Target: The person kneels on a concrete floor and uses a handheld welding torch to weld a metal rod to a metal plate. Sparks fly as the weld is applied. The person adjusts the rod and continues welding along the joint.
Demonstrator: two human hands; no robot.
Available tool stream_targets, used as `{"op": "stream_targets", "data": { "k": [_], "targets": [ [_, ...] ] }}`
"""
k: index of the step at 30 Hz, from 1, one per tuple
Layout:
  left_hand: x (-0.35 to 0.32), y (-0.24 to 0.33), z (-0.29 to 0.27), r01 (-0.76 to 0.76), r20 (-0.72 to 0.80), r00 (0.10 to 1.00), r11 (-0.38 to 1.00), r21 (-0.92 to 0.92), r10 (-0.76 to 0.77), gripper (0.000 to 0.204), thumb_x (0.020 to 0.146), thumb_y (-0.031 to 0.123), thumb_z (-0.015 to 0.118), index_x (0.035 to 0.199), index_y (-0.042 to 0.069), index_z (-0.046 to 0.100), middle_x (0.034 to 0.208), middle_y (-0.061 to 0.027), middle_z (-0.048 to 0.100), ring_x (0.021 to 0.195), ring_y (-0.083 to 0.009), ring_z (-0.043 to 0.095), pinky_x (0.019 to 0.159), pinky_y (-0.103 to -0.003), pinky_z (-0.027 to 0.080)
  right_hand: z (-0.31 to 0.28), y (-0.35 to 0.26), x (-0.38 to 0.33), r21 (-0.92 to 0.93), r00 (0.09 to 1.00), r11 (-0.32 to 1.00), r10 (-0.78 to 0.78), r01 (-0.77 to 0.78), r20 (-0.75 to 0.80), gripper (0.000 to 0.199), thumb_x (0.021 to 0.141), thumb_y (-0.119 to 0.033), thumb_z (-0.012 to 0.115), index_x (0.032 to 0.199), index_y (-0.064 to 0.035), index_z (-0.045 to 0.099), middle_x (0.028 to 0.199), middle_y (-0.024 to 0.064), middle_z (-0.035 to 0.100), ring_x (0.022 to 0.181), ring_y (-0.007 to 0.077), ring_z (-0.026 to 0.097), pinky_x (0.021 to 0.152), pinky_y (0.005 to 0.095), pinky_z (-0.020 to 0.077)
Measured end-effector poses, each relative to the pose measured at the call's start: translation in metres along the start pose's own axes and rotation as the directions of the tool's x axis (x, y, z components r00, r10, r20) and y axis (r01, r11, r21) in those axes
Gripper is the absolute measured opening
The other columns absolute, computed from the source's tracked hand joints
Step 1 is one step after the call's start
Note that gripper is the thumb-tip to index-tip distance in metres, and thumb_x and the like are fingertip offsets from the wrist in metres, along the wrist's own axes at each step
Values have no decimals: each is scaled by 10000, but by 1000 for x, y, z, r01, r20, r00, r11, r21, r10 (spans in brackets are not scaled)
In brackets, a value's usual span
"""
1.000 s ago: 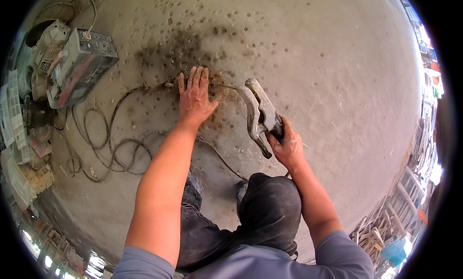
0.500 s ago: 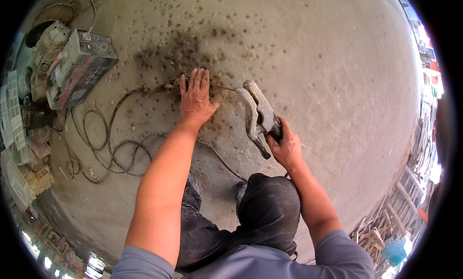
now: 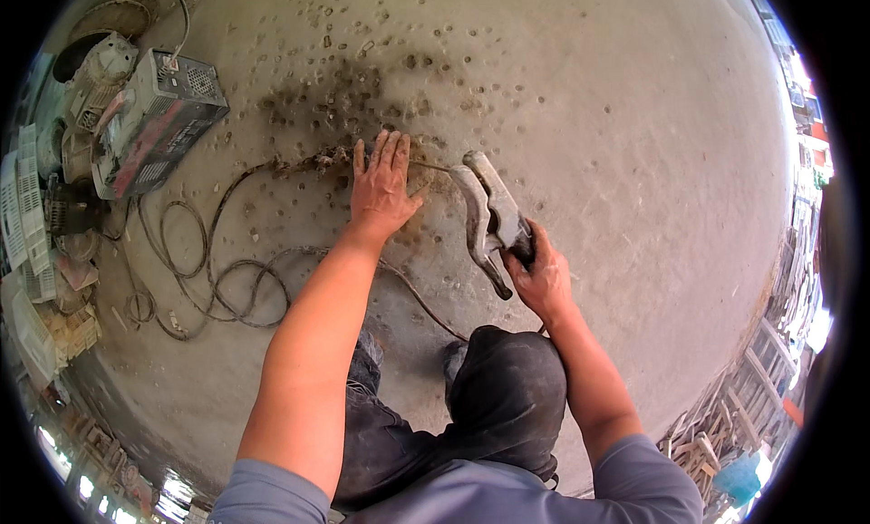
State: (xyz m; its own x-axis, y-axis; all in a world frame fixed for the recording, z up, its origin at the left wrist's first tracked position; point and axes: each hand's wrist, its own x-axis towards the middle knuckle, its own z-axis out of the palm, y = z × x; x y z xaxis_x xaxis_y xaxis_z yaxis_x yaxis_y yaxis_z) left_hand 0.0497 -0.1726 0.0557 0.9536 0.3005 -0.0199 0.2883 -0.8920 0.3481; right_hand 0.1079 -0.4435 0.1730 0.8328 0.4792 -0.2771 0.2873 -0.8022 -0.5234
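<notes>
My right hand (image 3: 546,272) is closed round the dark handle of a worn, grey welding electrode holder (image 3: 494,218), whose long lever hangs on the near side. A thin rod (image 3: 430,166) runs left from its jaws toward my left hand (image 3: 384,181). That hand is palm down with straight fingers and the thumb out to the right, over a rough, rusty strip (image 3: 313,162) lying on the concrete. The palm hides part of the strip, and I cannot tell whether it presses on it. Dark soot marks the floor just beyond my fingers.
A boxy welding machine (image 3: 163,125) with vents stands at the far left. Cable (image 3: 217,243) loops from there across the floor toward my knees (image 3: 507,379). Pale plastic crates (image 3: 32,211) line the left edge; scrap wood (image 3: 716,442) is piled at the lower right.
My left hand has shifted slightly to the right, fingers still outstretched. The electrode holder stays in my right hand, almost unmoved. The whole view has moved a little.
</notes>
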Motion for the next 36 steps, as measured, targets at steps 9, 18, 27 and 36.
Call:
{"op": "stream_targets", "data": {
  "k": [9, 18, 27, 36],
  "targets": [
    [1, 2, 5, 7, -5, 1000, 999, -38, -7, 1062, 718, 429, 887, 1561, 41, 371, 1575, -135, 443, 1515, -309, 344, 1267, -555, 221, -1, -5, 4, -11, 1000, 1000, 13, -13, 2, 563, 870, -251, 766, 1373, -100, 567, 1024, 227, 738, 896, 436, 721, 756, 487, 583],
    [1, 0, 4, -7, -26, 1000, 998, -60, 5, 1053, 709, 409, 897, 1552, 39, 386, 1578, -136, 440, 1507, -313, 355, 1268, -554, 219, -4, -8, 4, 19, 999, 999, -27, 28, -43, 562, 870, -247, 759, 1371, -90, 558, 1048, 229, 737, 910, 439, 718, 756, 484, 582],
    [2, 1, 4, 3, -20, 1000, 1000, -25, -3, 1029, 725, 447, 878, 1541, 39, 404, 1570, -139, 450, 1508, -309, 353, 1266, -554, 219, -2, -4, 2, -50, 999, 998, -35, 36, 15, 569, 864, -227, 757, 1378, -94, 554, 1003, 229, 737, 879, 430, 720, 741, 489, 577],
    [5, 4, -7, 49, 144, 988, 998, 25, -52, 1024, 823, 496, 803, 1607, 56, 312, 1629, -115, 388, 1565, -266, 268, 1307, -549, 118, -4, -6, 0, -50, 998, 999, 20, -18, 53, 580, 875, -251, 746, 1397, -98, 544, 1034, 228, 737, 931, 437, 713, 776, 497, 574]
  ]
}}
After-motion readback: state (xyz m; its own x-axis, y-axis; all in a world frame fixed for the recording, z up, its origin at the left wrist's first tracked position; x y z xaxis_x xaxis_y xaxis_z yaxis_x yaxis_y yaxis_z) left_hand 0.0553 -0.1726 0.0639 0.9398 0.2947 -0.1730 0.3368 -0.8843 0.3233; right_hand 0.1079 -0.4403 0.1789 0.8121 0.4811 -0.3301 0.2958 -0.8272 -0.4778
